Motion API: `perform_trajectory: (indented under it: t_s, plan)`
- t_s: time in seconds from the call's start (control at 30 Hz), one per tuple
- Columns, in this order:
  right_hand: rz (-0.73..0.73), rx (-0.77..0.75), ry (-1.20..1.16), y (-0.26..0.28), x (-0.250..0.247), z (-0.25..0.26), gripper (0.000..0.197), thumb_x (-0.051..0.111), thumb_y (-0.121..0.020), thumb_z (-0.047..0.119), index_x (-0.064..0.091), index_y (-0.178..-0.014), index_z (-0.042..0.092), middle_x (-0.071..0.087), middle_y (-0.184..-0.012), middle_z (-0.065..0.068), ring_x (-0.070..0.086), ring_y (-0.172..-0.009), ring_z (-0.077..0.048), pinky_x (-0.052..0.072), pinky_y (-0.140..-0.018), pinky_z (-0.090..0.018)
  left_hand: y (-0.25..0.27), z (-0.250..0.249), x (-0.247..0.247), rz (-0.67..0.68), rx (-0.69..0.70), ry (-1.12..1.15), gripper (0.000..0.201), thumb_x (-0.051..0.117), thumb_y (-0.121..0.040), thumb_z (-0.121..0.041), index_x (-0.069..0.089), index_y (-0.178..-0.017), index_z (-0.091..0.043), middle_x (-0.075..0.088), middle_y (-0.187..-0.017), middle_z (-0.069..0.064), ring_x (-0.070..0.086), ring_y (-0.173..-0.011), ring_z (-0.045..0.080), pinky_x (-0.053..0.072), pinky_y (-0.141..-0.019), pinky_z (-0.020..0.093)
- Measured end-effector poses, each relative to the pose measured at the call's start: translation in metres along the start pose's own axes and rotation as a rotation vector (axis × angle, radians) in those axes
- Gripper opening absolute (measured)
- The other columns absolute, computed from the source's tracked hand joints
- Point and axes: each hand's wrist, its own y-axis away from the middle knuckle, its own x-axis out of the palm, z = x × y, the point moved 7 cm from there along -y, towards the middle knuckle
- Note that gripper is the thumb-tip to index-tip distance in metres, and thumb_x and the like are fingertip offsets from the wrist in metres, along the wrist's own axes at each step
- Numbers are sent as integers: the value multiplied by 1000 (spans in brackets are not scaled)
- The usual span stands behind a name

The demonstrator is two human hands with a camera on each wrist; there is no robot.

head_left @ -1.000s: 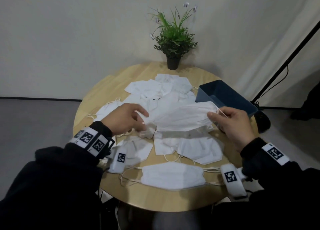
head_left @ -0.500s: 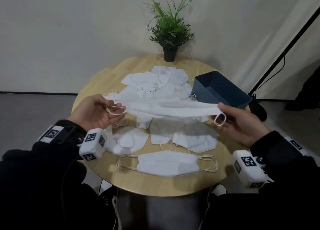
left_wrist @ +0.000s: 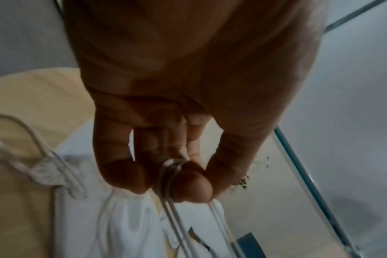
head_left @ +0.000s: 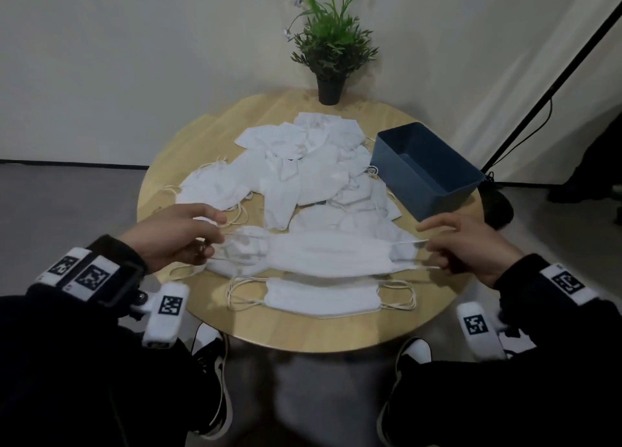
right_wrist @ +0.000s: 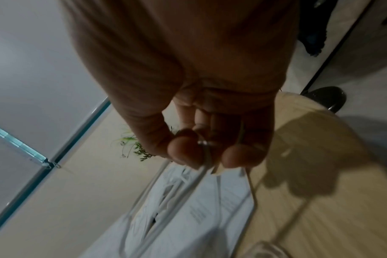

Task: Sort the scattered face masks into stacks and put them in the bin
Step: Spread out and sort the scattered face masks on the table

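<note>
White fabric stretched flat: a face mask (head_left: 331, 256) hangs taut by its ear loops (left_wrist: 168, 176) between two hands, low over the near half of the round wooden surface (head_left: 188, 143). The left hand (head_left: 175, 234), at 9 o'clock of the mask, has its fingertips (left_wrist: 191, 183) curled around one pair of cords; the right hand (head_left: 471, 244), at 3 o'clock, pinches the opposite cords in the same way, as the right wrist view confirms. Both hands are thus closed on the mask's loops and set wide apart.

Directly beneath, toward 6 o'clock, a second mask (head_left: 321, 297) lies flat and squared on the wood, its loops fanned out at both ends, evidently the start of a stack. Beyond, from the centre out to 12 o'clock, the loose heap of masks (head_left: 303, 174) remains unsorted. The blue bin (head_left: 434, 190) stands at 2 o'clock, and no mask is visible inside it. A potted plant (head_left: 331, 42) sits at the far edge, at 12 o'clock.

The step in hand looks like straightening one mask before stacking it. The next move probably calls for bringing it toward 6 o'clock, lining its edges up with the flat mask, lowering it evenly and letting both sets of loops go together. With the heap barely touched, the job appears to be at an early stage.
</note>
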Motion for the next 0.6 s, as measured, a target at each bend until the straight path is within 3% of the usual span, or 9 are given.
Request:
perform_trajectory:
  t_s: [0.07, 0.17, 0.27, 0.37, 0.43, 0.5, 0.53, 0.6]
  plan:
    - [32, 25, 25, 2, 5, -9, 18, 61, -93, -6, 67, -108, 2, 52, -57, -13, 51, -47, -24, 41, -47, -29, 1, 4, 6, 32, -14, -101, 19, 67, -89, 7, 64, -102, -7, 60, -71, 11, 60, -58, 22, 52, -55, 29]
    - [104, 53, 116, 6, 20, -18, 17, 61, -92, -4, 68, -107, 2, 57, -59, -17, 57, -64, -37, 52, -53, -36, 3, 9, 16, 75, -30, -167, 17, 67, -90, 7, 60, -95, -8, 66, -70, 15, 69, -63, 21, 59, -63, 30]
    - [128, 57, 208, 4, 32, -23, 23, 58, -89, -7, 68, -107, 3, 60, -60, -20, 58, -58, -33, 55, -49, -34, 2, 15, 25, 131, -62, -174, 18, 68, -90, 7, 58, -94, -7, 68, -74, 18, 72, -69, 21, 63, -70, 35]
    - [167, 68, 256, 3, 41, -25, 27, 58, -84, -9, 68, -107, 1, 61, -62, -22, 56, -51, -29, 53, -47, -31, 2, 17, 33, 162, -57, -256, 16, 70, -90, 4, 58, -94, -6, 72, -79, 21, 71, -71, 23, 61, -86, 46]
    - [187, 62, 245, 1, 45, -27, 24, 65, -84, -6, 68, -107, 1, 62, -63, -18, 56, -52, -28, 53, -51, -33, 2, 20, 38, 185, -62, -331, 15, 73, -90, -2, 60, -97, -5, 76, -85, 22, 72, -74, 27, 60, -85, 46]
    - [141, -29, 300, -2, 45, -22, 20, 81, -82, 9, 73, -100, 8, 67, -70, -7, 61, -63, -23, 53, -60, -33, 1, 17, 39, 168, -13, -515, 19, 78, -90, -19, 66, -99, -8, 79, -86, 12, 75, -78, 23, 57, -73, 35]
    - [83, -125, 408, -3, 44, -15, 22, 87, -78, 21, 75, -97, 16, 70, -78, 1, 64, -72, -18, 52, -67, -31, 0, 9, 37, 120, 63, -679, 21, 80, -88, -31, 69, -99, -16, 79, -86, 2, 75, -81, 19, 54, -71, 30]
    - [5, -343, 640, 4, 50, 5, 37, 91, -71, 41, 72, -100, 28, 68, -98, 11, 63, -91, -9, 48, -74, -26, 4, -11, 40, 4, 250, -958, 28, 82, -81, -49, 69, -99, -31, 74, -90, -13, 70, -88, 9, 53, -74, 28]
